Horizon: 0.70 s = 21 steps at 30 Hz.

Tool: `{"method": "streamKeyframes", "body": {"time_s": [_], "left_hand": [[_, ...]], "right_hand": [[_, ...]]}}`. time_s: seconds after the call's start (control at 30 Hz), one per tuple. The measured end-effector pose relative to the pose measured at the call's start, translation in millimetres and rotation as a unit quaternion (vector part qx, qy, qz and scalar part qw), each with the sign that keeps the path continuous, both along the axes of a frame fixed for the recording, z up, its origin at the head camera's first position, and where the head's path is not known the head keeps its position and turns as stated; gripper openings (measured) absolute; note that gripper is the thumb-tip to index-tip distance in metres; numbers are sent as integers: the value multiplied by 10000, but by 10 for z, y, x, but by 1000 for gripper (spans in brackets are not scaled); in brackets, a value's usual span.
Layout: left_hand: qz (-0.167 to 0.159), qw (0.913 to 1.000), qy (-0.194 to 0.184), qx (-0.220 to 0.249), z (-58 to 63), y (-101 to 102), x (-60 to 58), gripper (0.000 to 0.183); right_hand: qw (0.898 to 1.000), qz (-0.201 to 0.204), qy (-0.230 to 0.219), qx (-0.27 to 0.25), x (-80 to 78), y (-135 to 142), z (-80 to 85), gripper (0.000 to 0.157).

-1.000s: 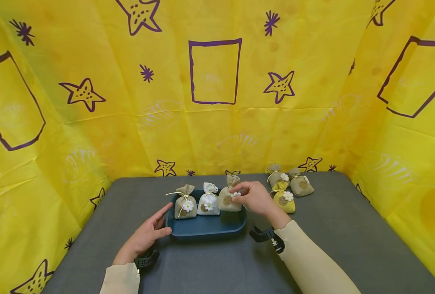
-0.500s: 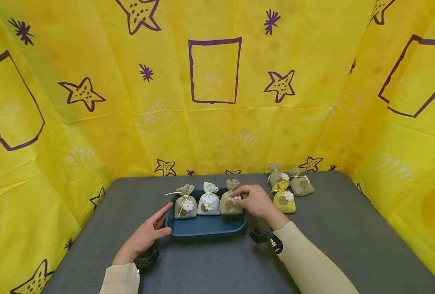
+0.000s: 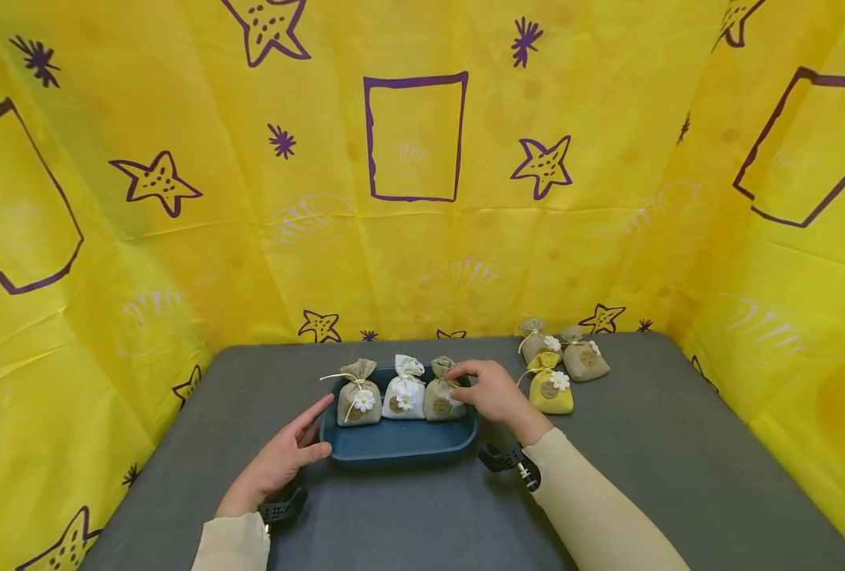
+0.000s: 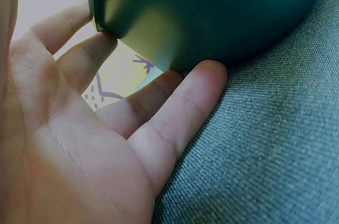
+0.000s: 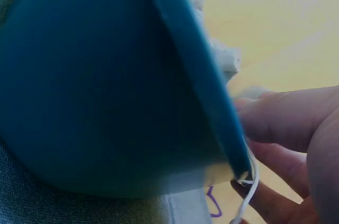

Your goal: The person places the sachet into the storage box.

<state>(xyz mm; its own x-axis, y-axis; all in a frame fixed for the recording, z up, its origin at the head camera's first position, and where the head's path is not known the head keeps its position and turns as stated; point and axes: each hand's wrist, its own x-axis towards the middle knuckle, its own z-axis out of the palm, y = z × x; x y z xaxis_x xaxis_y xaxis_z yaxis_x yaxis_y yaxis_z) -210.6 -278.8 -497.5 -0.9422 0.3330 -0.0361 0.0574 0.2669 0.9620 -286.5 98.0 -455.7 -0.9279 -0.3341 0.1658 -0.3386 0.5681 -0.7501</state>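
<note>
A blue tray [image 3: 401, 449] holds three small drawstring sachets in a row: a beige one [image 3: 351, 400], a white one [image 3: 397, 388] and a second beige sachet [image 3: 437, 404] at the right. My right hand [image 3: 490, 388] pinches this right sachet near its tied neck and white flower, partly covering it. In the right wrist view, a pale string [image 5: 253, 187] hangs over the tray rim beside the fingers. My left hand [image 3: 283, 456] rests against the tray's left end, fingers fairly straight. The left wrist view shows its fingertips [image 4: 214, 70] touching the tray wall.
Right of the tray, a yellow sachet [image 3: 552, 396] stands in front of two beige-grey sachets, one at the back left [image 3: 533, 345] and one at the right [image 3: 583, 365]. Yellow patterned cloth [image 3: 415, 270] rises behind and beside the grey table [image 3: 394, 523].
My right hand has lowered the right beige sachet into the tray beside the white one, and still pinches it. The left hand stays at the tray's end.
</note>
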Motion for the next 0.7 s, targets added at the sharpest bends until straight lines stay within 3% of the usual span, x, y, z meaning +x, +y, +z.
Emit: {"method": "streamKeyframes", "body": {"time_s": [0.13,0.37,0.7], "left_hand": [[-154,9998,97,109,3,-5,-2,76],[-86,9998,-47,193,1,-5,-12,76],[-118,9994,-98,300,-14,-6,-10,76]], "right_hand": [[9999,-22,67,75,-2,5,-5,18],[9997,66,59,-241,30,65,16,18],[9895,-184,-213,-1418,177,419,-2,29]]}}
